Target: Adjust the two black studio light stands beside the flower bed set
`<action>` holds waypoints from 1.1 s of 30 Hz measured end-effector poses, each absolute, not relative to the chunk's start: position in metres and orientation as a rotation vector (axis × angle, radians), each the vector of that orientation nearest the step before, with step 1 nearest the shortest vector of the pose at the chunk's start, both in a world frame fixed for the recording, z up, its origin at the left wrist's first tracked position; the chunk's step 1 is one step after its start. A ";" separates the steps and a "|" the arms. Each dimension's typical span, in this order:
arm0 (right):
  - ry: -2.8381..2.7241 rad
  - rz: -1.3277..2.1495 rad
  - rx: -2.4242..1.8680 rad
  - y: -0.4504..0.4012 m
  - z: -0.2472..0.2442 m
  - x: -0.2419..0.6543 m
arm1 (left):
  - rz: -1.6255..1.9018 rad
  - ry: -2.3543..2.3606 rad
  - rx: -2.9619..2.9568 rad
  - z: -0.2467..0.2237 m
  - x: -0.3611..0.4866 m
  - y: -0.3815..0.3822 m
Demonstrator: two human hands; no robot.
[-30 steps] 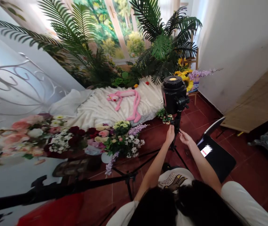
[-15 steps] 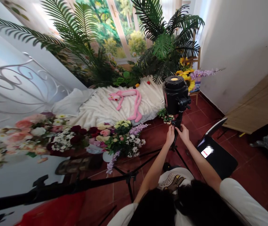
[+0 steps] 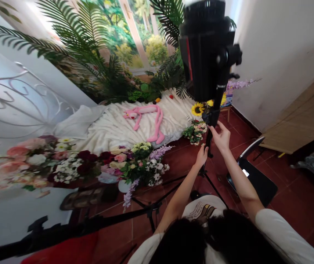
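Note:
A black studio light (image 3: 205,55) stands high on a black light stand (image 3: 215,108) in front of me. My left hand (image 3: 201,156) is wrapped round the stand's lower pole. Higher up, my right hand (image 3: 221,137) pinches the stand just below a black clamp collar (image 3: 210,118); its fingertips are partly hidden by the pole. The stand's legs spread over the red tiled floor (image 3: 179,156) below my hands.
A pink plush toy (image 3: 145,110) lies on a cream blanket (image 3: 112,128). Artificial flowers (image 3: 82,161) fill the left front. A second black stand (image 3: 90,225) crosses the lower left. A black chair (image 3: 258,187) with a phone (image 3: 245,172) stands at the right, near a tan panel (image 3: 297,121).
The studio light has risen and looks larger, with more pole showing beneath it. My right hand has moved up the stand, while my left stays low on the pole.

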State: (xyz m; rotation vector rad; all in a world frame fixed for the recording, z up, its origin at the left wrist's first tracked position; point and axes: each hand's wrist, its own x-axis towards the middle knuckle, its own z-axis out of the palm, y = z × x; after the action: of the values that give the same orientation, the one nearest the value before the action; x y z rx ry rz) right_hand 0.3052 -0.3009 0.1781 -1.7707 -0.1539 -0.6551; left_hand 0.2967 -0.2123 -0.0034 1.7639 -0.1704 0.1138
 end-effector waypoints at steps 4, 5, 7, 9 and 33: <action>-0.184 -0.710 -1.719 -0.297 0.208 0.314 | 0.118 -0.126 1.778 -0.008 0.301 -0.212; -0.191 -0.702 -1.709 -0.298 0.208 0.313 | 0.116 -0.122 1.777 -0.009 0.301 -0.212; -0.200 -0.662 -1.696 -0.303 0.198 0.308 | 0.104 -0.119 1.771 -0.011 0.301 -0.212; -0.183 -0.580 -1.702 -0.311 0.173 0.297 | 0.100 -0.115 1.762 -0.013 0.301 -0.211; 0.686 0.476 -0.189 -0.332 -0.008 0.266 | 0.064 -0.066 1.735 -0.010 0.296 -0.212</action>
State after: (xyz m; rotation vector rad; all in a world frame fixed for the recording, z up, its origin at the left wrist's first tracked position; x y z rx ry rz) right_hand 0.2660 -0.3320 -0.0083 -0.1889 0.6864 0.4759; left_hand 0.2962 -0.2116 -0.0097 1.7349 -0.0663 0.0641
